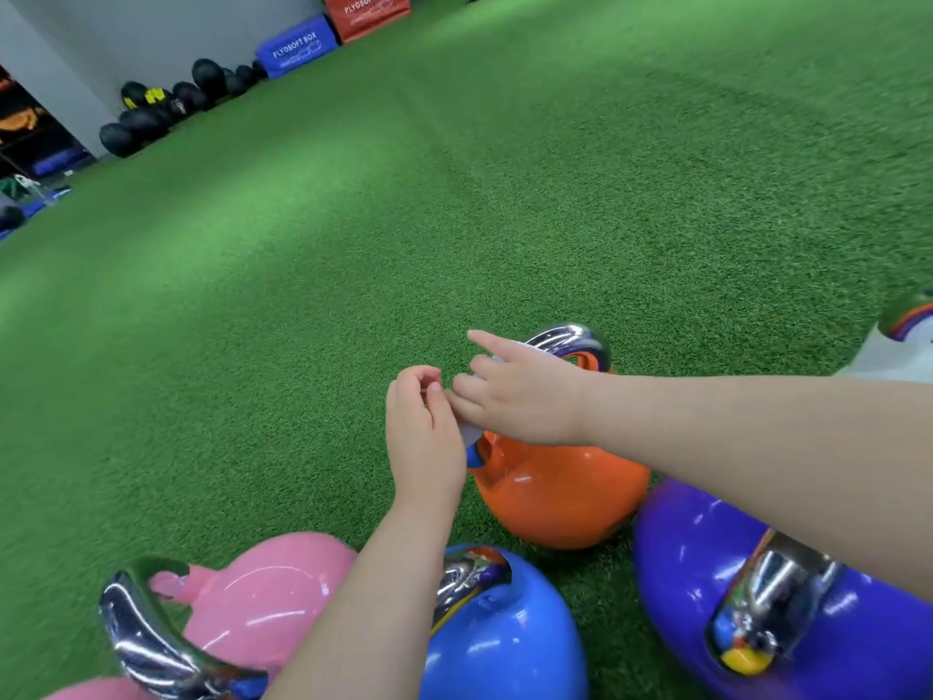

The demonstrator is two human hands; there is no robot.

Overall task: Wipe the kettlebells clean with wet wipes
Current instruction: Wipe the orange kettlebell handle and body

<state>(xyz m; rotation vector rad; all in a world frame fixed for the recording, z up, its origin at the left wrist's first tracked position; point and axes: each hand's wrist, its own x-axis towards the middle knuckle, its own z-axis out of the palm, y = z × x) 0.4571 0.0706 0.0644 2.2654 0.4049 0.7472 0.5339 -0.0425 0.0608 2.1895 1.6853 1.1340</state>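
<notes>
Green turf floor point(505, 169), head view looking down at both hands

Orange kettlebell point(560, 492) stands on the turf, chrome handle point(575, 338) up. Just nearer along the bottom edge: pink kettlebell point(252, 603) at lower left, blue kettlebell point(505, 639) in the middle, purple kettlebell point(707, 573) at lower right. Blue and purple sit close to the orange one; contact cannot be told

Left hand point(424, 437) hovers over the orange bell's left side, fingers curled, thumb and fingertips pinching a pale wipe point(469, 431). Only a small grey-white scrap of wipe shows between the two hands

Right hand point(520, 396) reaches in from the right across the handle, index finger pointing straight out, remaining fingers curled in where they meet the left hand's fingertips. They seem to pinch the wipe too; blurred, not certain

Far upper left by the wall: black balls point(166, 108), blue box point(298, 50), red box point(366, 12)
</notes>
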